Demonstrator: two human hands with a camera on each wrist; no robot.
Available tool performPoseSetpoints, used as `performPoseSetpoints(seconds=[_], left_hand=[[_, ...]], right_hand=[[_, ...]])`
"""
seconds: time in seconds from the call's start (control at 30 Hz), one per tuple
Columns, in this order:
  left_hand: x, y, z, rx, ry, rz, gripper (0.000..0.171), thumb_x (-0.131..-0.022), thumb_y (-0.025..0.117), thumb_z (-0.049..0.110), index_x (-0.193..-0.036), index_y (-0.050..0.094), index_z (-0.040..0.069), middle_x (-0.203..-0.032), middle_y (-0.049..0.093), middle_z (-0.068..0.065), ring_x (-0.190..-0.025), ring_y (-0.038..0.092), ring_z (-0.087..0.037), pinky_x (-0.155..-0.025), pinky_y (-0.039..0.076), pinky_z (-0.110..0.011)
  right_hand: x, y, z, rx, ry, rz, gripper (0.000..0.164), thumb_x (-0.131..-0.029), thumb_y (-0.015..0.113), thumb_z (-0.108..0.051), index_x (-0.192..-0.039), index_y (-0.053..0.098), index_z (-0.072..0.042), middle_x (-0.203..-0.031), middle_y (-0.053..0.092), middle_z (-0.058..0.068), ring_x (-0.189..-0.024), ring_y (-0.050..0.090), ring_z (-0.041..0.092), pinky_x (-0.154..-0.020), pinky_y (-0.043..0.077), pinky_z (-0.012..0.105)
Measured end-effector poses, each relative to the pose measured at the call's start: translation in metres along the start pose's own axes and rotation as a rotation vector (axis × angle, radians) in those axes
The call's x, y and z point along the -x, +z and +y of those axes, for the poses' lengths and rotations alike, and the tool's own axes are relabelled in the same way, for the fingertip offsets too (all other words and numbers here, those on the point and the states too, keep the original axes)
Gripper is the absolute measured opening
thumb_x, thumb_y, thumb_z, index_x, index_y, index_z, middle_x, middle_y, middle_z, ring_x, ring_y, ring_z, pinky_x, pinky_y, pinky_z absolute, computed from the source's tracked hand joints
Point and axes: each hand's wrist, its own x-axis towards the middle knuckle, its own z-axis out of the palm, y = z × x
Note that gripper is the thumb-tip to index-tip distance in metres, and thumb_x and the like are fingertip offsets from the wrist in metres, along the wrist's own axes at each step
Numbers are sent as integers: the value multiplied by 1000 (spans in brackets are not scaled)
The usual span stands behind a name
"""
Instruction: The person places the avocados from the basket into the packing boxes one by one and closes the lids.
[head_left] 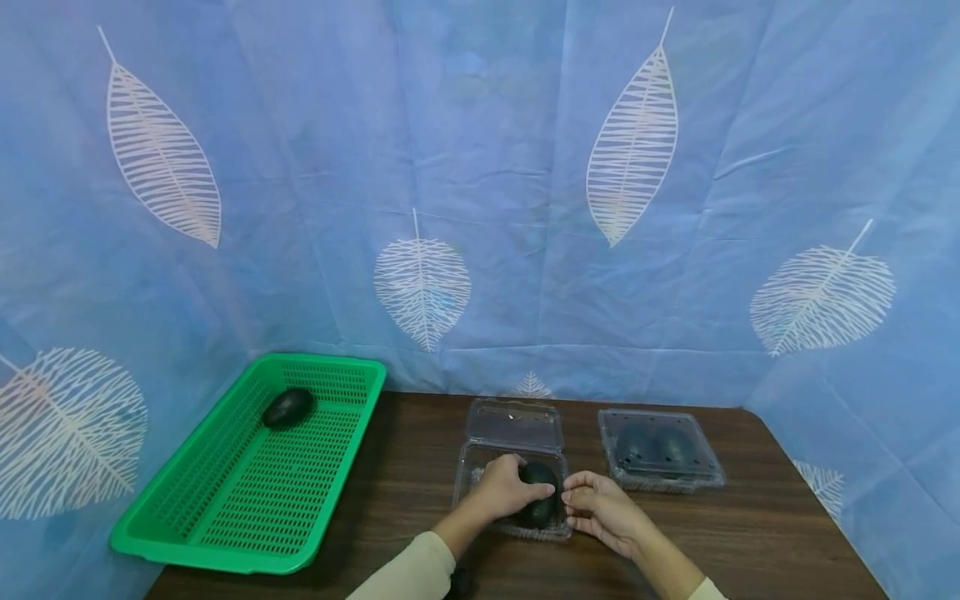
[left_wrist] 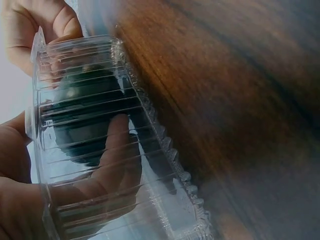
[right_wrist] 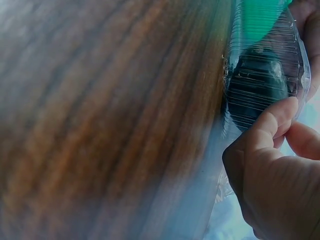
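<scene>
My left hand (head_left: 506,490) reaches into an open clear plastic clamshell container (head_left: 467,475) and grips a dark green avocado (head_left: 537,518). Its thumb lies over the top, and its fingers show down the far side through the ribbed wall in the left wrist view. The avocado (left_wrist: 82,130) sits in the right half of the container. At the container's right side, my right hand (head_left: 606,510) pinches the rim, with the index fingertip (right_wrist: 286,107) against the outer wall. The hinged lid (head_left: 514,423) lies folded back, away from me.
A green perforated basket (head_left: 343,483) stands on the left, with one avocado (head_left: 288,408) near its far end. To the right, a closed clear clamshell (head_left: 708,477) holds two dark avocados. All stand on a dark wooden table (head_left: 757,533), with a blue leaf-printed cloth (head_left: 517,250) behind.
</scene>
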Motion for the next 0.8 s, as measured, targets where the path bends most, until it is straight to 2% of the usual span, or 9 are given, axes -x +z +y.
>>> performPoseSetpoints(seconds=[0.23, 0.3, 0.43, 0.6, 0.8], left_hand=[[2, 1, -1, 8, -27, -24, 70, -90, 81, 38, -131, 59, -13, -112, 70, -22, -91, 70, -30, -75, 59, -47], [3, 1, -1, 13, -21, -30, 68, -90, 81, 37, -130, 59, -13, -108, 70, -20, -87, 69, -28, -73, 59, -46], [5, 0, -1, 6, -12, -31, 69, -91, 80, 36, -132, 58, -14, -110, 70, -22, -91, 70, -30, -75, 59, -47], [6, -3, 0, -20, -6, -21, 71, -91, 80, 36, -134, 57, -15, -122, 68, -27, -105, 70, -39, -83, 59, -53], [6, -9, 0, -26, -1, 6, 65, -90, 80, 37, -130, 62, -12, -119, 70, -25, -103, 71, -37, -81, 60, -51]], right_hand=[[2, 0, 2, -6, 12, 0, 17, -104, 59, -11, -116, 49, -4, -96, 57, 1, -85, 59, 11, -80, 57, 27], [2, -1, 3, -8, 15, 0, 17, -105, 58, -11, -116, 49, -3, -96, 57, 1, -86, 59, 11, -80, 57, 27], [2, -2, 3, -14, 19, 1, 16, -105, 57, -10, -117, 48, -3, -96, 57, 0, -85, 59, 11, -79, 57, 27], [1, -1, 3, -17, 17, -5, 17, -105, 58, -10, -117, 48, -4, -95, 57, 0, -84, 59, 12, -79, 57, 27], [-1, -1, 1, 4, 5, -11, 19, -104, 58, -10, -118, 48, -2, -95, 56, 0, -84, 59, 11, -79, 57, 26]])
